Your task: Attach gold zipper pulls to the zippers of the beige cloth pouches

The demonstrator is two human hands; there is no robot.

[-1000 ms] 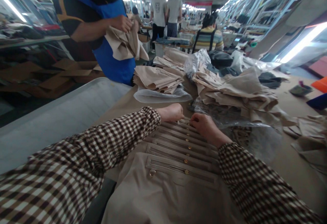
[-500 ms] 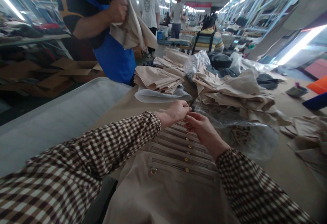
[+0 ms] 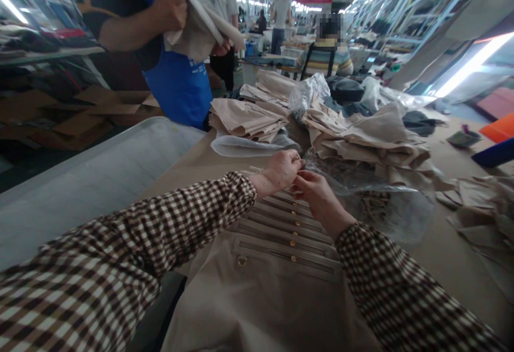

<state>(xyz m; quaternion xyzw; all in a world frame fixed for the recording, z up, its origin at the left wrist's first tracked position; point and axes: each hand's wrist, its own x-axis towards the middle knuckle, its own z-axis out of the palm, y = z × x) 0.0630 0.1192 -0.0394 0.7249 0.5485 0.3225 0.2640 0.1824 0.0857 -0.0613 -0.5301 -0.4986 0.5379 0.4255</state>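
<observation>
Left hand [image 3: 283,170]: fingers curled shut, pinching something too small to name.
Right hand [image 3: 317,194]: fingertips closed, meeting the left at 12 o'clock of the garment stack [image 3: 281,245].
Plastic bag [image 3: 373,202]: at 2 o'clock of the stack.
Handling note: a light pinch, with wrists low over the stack, seems best.

bright overhead tube lights | window glare at right | edges warped, corners softly blurred
</observation>
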